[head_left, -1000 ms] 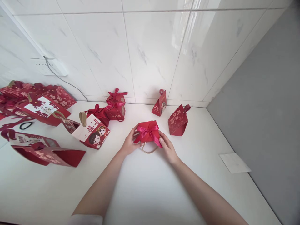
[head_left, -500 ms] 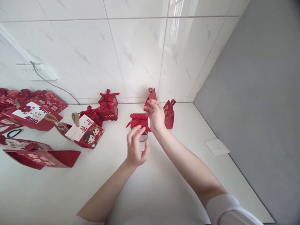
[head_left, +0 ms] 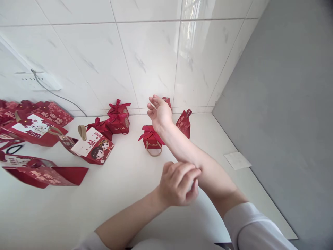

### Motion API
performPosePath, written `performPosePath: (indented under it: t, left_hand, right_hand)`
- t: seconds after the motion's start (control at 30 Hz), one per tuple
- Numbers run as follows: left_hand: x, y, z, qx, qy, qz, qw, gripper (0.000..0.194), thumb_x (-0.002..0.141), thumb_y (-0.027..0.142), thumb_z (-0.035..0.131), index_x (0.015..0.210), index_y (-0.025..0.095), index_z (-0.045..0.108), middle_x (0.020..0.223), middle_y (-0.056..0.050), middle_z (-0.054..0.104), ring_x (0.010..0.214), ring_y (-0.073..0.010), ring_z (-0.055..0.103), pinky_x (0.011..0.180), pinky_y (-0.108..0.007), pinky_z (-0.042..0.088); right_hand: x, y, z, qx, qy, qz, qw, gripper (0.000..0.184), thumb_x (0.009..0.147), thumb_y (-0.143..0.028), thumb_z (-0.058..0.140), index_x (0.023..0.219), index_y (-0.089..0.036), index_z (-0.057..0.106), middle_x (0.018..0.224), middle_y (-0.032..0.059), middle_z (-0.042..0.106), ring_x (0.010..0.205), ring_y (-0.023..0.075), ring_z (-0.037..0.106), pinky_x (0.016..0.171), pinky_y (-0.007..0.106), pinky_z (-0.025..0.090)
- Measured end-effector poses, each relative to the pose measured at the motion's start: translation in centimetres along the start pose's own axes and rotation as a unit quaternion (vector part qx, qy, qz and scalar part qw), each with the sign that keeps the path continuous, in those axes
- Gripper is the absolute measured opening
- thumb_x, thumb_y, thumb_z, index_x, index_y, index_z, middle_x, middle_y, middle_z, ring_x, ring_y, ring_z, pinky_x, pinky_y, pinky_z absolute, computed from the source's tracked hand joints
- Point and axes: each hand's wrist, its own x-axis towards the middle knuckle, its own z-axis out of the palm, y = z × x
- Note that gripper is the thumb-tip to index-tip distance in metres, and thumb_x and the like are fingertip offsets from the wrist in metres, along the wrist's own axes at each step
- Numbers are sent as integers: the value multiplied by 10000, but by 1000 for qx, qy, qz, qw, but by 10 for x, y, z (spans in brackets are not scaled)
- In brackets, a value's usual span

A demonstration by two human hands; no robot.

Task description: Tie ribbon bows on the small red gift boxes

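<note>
A small red gift box (head_left: pixel 151 140) with a pink ribbon bow and a cord handle stands on the white counter (head_left: pixel 122 194), and no hand touches it. My right hand (head_left: pixel 158 110) is raised above and behind it, palm turned up, fingers loosely apart, holding nothing. My left hand (head_left: pixel 179 184) has its fingers curled, the fingertips pressed against my right forearm. Two red pyramid-shaped boxes (head_left: pixel 184 122) stand by the wall behind my right hand, one mostly hidden by it.
More ribboned red boxes (head_left: pixel 118 119) sit at the back left. Flat red gift bags (head_left: pixel 93 147) and folded red cards (head_left: pixel 44 172) lie along the left. A white paper slip (head_left: pixel 237 160) lies at the right. A grey wall (head_left: pixel 281 104) bounds the right edge.
Both hands let go of the red box. My right hand rose and turned palm up. My left hand drew back to my right forearm and curled against it.
</note>
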Motion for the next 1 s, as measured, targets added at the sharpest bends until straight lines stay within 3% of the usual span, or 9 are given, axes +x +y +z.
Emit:
performPosePath:
  t: [0.13, 0.23, 0.3, 0.47, 0.57, 0.73, 0.83, 0.93, 1.0]
  left_hand:
    - [-20, 10, 12, -10, -6, 134, 991, 243, 710, 224, 541, 903, 275, 680, 1094, 14, 690, 935, -154, 562, 737, -311, 412]
    - [-15, -9, 12, 56, 32, 173, 983, 230, 718, 261, 550, 882, 321, 700, 1137, 54, 671, 971, -166, 523, 778, -326, 394]
    - [-4, -29, 7, 109, 55, 156, 980, 249, 760, 317, 544, 952, 312, 703, 1122, 24, 674, 950, -188, 522, 791, -345, 384]
    - [21, -64, -7, 172, 86, 7, 981, 414, 799, 319, 559, 1201, 239, 620, 1148, -72, 656, 994, -247, 560, 846, -381, 389]
    - [19, -58, -6, 145, 85, -1, 986, 435, 782, 240, 574, 1213, 203, 611, 1154, -84, 652, 1020, -239, 567, 872, -369, 397]
    - [-12, -24, 6, 47, 28, 80, 995, 365, 765, 210, 566, 1119, 180, 649, 1034, -46, 710, 976, -177, 602, 899, -322, 393]
    - [-29, -21, 8, -31, 3, 118, 993, 263, 781, 221, 516, 1009, 223, 647, 1027, -10, 711, 960, -146, 619, 900, -315, 388]
    - [-34, -53, 2, -55, -6, 4, 998, 204, 778, 208, 554, 976, 237, 592, 959, -18, 688, 913, -158, 624, 883, -328, 398]
    - [-32, -92, -6, -51, 32, -208, 976, 223, 807, 231, 569, 1030, 224, 552, 1040, -59, 647, 987, -187, 596, 885, -335, 411]
  right_hand:
    - [-8, -2, 4, 2, -14, 26, 1000, 137, 855, -159, 443, 939, -189, 547, 956, -7, 613, 608, 37, 545, 493, 139, 365]
    - [-11, -4, 4, -9, -33, 25, 999, 137, 862, -173, 445, 961, -200, 535, 943, -18, 600, 595, 27, 536, 501, 140, 370]
    - [-11, -5, 2, -3, -30, 30, 999, 118, 861, -174, 453, 943, -200, 534, 932, -18, 597, 594, 33, 529, 493, 144, 362]
    - [-8, -6, -9, 38, -6, 57, 998, 88, 848, -117, 469, 863, -184, 525, 863, -17, 583, 558, 40, 493, 450, 144, 339]
    - [-6, -4, -13, 50, -3, 61, 997, 88, 845, -110, 479, 846, -185, 526, 823, -24, 578, 543, 42, 489, 438, 146, 340]
    - [-3, 1, -18, 62, -2, 70, 996, 90, 825, -101, 489, 810, -183, 525, 762, -31, 578, 525, 48, 487, 430, 160, 331]
    - [-2, 3, -31, 35, -11, 51, 998, 66, 811, -125, 517, 817, -187, 540, 758, -34, 582, 534, 52, 490, 445, 169, 329]
    - [2, 6, -58, -65, -41, -43, 996, 84, 790, -212, 575, 874, -210, 575, 830, -26, 615, 600, 74, 524, 513, 190, 373]
    - [8, 10, -80, -183, -71, -118, 973, 101, 797, -255, 571, 886, -212, 595, 882, -13, 631, 664, 90, 549, 576, 207, 396]
